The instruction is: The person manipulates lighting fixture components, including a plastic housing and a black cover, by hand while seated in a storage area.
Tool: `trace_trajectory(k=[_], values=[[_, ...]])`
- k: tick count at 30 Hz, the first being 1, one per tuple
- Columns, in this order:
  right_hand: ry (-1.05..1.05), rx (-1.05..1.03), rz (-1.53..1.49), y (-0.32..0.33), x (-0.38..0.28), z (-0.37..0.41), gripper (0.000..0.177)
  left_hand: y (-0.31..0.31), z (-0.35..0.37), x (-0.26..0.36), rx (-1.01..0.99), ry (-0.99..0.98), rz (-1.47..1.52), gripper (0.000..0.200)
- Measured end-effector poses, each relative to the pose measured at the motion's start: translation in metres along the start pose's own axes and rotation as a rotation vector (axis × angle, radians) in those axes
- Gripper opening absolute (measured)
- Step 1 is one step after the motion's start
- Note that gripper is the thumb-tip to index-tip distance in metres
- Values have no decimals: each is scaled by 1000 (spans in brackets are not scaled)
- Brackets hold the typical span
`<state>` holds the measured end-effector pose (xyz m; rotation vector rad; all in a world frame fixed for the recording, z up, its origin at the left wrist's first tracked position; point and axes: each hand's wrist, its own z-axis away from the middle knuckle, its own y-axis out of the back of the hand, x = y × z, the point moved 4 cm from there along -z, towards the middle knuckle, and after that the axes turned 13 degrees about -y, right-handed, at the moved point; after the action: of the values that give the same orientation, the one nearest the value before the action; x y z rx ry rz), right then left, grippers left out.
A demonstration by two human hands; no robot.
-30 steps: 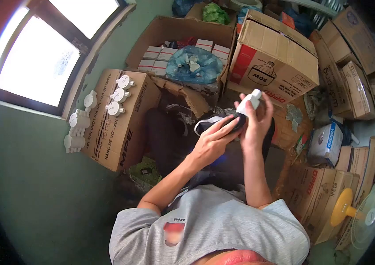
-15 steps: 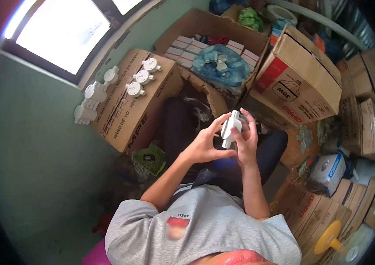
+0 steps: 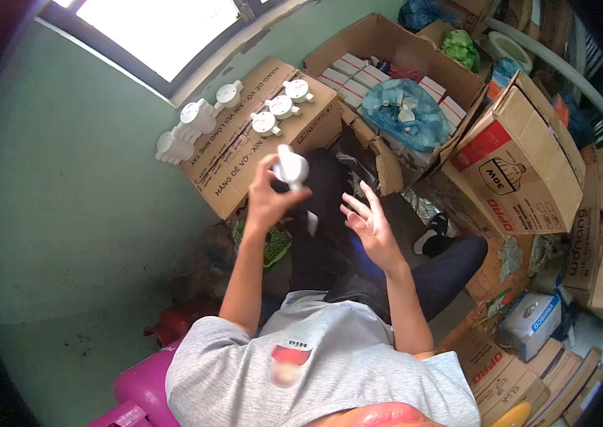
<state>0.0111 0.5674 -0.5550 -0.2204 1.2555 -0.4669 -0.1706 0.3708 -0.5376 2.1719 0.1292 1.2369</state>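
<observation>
In my left hand [image 3: 267, 199], fingers and thumb grip a white round junction box [image 3: 292, 168] with short pipe stubs, raised just in front of the carton. My right hand [image 3: 375, 231] is held over my lap with fingers spread and nothing in them. A small white piece [image 3: 312, 223], too blurred to name, shows between the hands against my dark trousers. On the cardboard carton [image 3: 227, 181] a row of similar junction boxes [image 3: 282, 107] lies nearest the hands. More white junction boxes [image 3: 198, 116] are grouped along its wall-side edge.
An open carton [image 3: 358, 43] holds small white boxes and a blue plastic bag [image 3: 404, 114] with white parts. A 30W bulb carton [image 3: 515, 156] stands to the right. A green basket [image 3: 276, 247] is on the floor by my left arm; a magenta object [image 3: 145, 381] is lower left.
The junction box was between both hands; now my left hand alone carries it to the left, toward the carton. My right hand has let go and opened. The view has also shifted.
</observation>
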Motion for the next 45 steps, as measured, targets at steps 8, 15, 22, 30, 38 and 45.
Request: trace_trajectory(k=[8, 15, 22, 30, 38, 45], values=[[-80, 78, 77, 25, 12, 29, 74, 41, -60, -103, 149, 327, -356, 109], [-82, 183, 43, 47, 25, 44, 78, 27, -44, -32, 207, 199, -162, 81], [33, 45, -226, 30, 25, 22, 64, -23, -38, 127, -431, -420, 255, 37], [81, 41, -996, 71, 21, 68, 53, 61, -208, -102, -36, -121, -763, 44], [221, -60, -1411, 100, 55, 103, 53, 74, -254, -175, -314, 39, -1031, 60], [240, 131, -1169, 87, 44, 91, 49, 80, -254, -150, -344, 66, -966, 49]])
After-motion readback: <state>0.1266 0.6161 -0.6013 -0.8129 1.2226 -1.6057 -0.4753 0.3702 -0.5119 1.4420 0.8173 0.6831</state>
